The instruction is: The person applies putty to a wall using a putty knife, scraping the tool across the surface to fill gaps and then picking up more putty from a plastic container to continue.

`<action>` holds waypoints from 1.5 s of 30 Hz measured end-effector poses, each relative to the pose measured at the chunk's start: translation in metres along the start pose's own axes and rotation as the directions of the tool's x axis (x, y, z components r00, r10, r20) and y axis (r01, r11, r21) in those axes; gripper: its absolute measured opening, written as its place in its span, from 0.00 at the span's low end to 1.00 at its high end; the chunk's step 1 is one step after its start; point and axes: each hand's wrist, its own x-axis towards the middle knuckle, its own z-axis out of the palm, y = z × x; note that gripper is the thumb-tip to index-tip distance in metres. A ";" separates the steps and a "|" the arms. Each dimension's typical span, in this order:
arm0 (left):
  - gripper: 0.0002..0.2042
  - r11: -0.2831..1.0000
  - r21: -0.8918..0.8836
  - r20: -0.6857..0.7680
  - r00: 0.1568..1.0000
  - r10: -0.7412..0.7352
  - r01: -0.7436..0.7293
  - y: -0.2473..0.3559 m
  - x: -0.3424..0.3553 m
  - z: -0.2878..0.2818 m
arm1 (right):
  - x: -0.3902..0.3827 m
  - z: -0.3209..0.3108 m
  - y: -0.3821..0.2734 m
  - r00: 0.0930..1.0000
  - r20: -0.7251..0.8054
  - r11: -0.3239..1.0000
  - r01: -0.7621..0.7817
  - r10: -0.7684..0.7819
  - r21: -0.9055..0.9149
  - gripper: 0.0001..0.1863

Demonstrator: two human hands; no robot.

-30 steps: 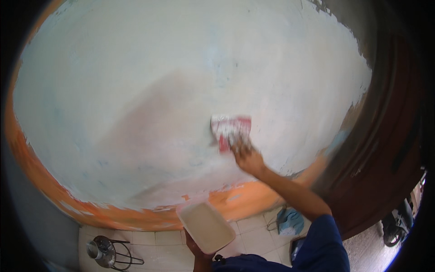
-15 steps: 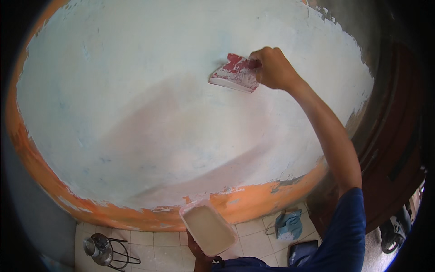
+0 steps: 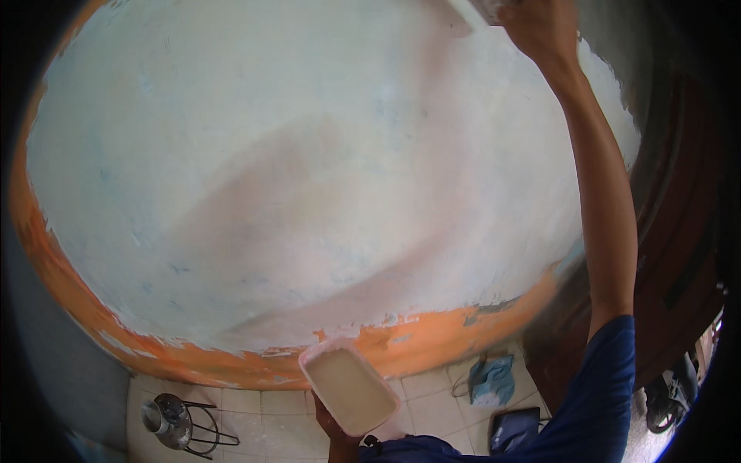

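Fingers of right hand (image 3: 540,32) grip one scraper (image 3: 485,11), seemingly; left hand (image 3: 332,424) holds one rectangular tub (image 3: 351,392). One stool (image 3: 177,434) on tiled floor (image 3: 285,432); white-smeared wall (image 3: 309,231), orange border (image 3: 432,332).

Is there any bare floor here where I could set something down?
Yes: the pale floor tiles look bare between the round stool and the left hand holding the pink tub. A smaller patch shows between the tub and the blue cloth. It's crowded at right: cloth, dark flat item and blue sleeve.
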 end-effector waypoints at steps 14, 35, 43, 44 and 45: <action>0.30 0.833 -0.497 0.014 0.962 -0.274 0.245 -0.008 0.000 -0.006 | -0.317 0.034 -0.022 0.690 0.551 0.851 0.520 -0.470 0.074 0.24; 0.25 0.746 -0.587 0.075 0.938 -0.339 0.316 -0.023 -0.005 -0.017 | 0.016 0.010 0.023 0.988 0.085 0.989 0.134 -0.129 -0.058 0.10; 0.24 1.000 -0.016 0.072 0.997 -0.025 0.026 0.003 -0.003 0.013 | -0.112 0.077 0.030 0.853 0.298 0.803 0.512 -0.430 -0.307 0.25; 0.25 0.999 -0.019 0.065 0.997 -0.032 0.033 0.006 -0.003 0.016 | -0.134 0.077 0.024 0.824 0.347 0.794 0.544 -0.447 -0.271 0.23; 0.26 0.999 -0.020 0.056 0.998 -0.040 0.041 0.008 -0.003 0.019 | -0.152 0.078 0.016 0.812 0.378 0.790 0.554 -0.444 -0.263 0.21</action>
